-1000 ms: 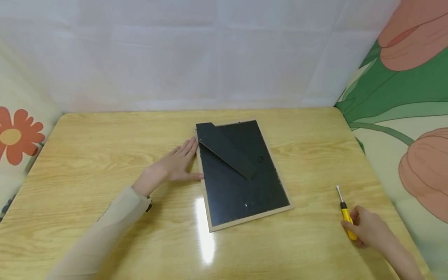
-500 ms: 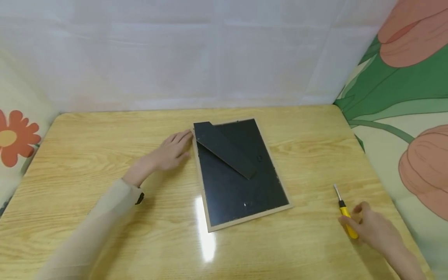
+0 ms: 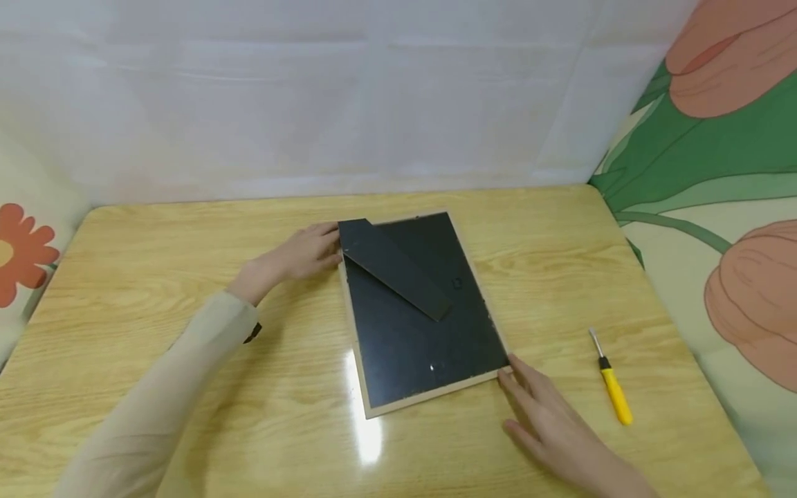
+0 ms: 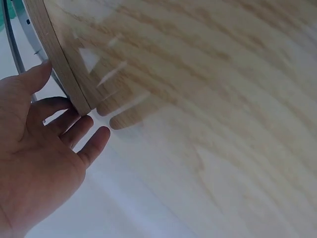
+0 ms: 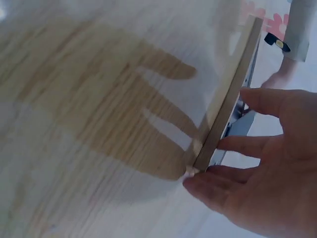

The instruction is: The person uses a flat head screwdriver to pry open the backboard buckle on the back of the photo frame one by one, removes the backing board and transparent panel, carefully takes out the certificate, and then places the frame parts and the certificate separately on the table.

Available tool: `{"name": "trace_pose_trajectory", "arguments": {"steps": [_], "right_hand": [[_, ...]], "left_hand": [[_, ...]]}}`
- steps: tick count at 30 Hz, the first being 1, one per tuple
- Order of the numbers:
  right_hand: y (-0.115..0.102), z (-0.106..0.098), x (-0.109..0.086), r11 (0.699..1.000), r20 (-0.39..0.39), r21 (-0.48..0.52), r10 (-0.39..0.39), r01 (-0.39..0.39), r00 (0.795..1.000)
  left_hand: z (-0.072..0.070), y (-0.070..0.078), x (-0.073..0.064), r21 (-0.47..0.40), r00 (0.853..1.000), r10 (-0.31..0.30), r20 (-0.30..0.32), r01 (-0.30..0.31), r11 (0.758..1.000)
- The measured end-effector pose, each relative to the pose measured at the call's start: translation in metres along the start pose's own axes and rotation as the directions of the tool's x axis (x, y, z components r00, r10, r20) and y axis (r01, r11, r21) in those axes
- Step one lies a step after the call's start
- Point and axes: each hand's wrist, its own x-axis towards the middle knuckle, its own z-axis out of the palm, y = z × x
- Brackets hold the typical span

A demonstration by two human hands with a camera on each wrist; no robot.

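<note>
A picture frame [image 3: 398, 346] lies face down on the table, its black backing and easel stand [image 3: 392, 266] upward and its pale wooden rim around them. At its far left corner my left hand [image 3: 299, 252] touches the edge, thumb and fingers extended; the left wrist view shows the fingertips right at the corner of the wooden rim [image 4: 59, 62]. My right hand [image 3: 554, 422] has its fingertips at the near right corner, the fingers mostly straight along the rim [image 5: 230, 94]. Right of that hand lies a screwdriver [image 3: 615, 394] with a yellow handle, untouched.
The wood-grain table [image 3: 187, 277] is glossy and reflects a bright light near the frame. A white cloth [image 3: 336, 104] hangs behind it, with flower-patterned cloth [image 3: 735, 173] at the right side and more at the left.
My right hand has let go of the screwdriver and moved left to the frame's near right corner. My left hand has shifted up the left edge to the far corner.
</note>
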Motion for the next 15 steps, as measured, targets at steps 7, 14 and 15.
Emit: {"name": "trace_pose_trajectory", "arguments": {"steps": [7,14,15], "right_hand": [[-0.001,0.004,0.007,0.994,0.0,-0.104,-0.017,0.017,1.0],[0.02,-0.012,0.03,0.995,0.038,-0.093,0.037,-0.033,0.999],[0.024,-0.015,0.035,0.995,0.036,-0.094,0.038,-0.035,0.999]], "left_hand": [[0.003,0.001,-0.018,0.018,0.999,-0.044,-0.021,0.045,0.999],[0.018,0.021,-0.075,0.073,0.993,-0.035,-0.117,0.043,0.996],[0.022,0.026,-0.085,0.083,0.99,-0.025,-0.138,0.037,0.996]]}}
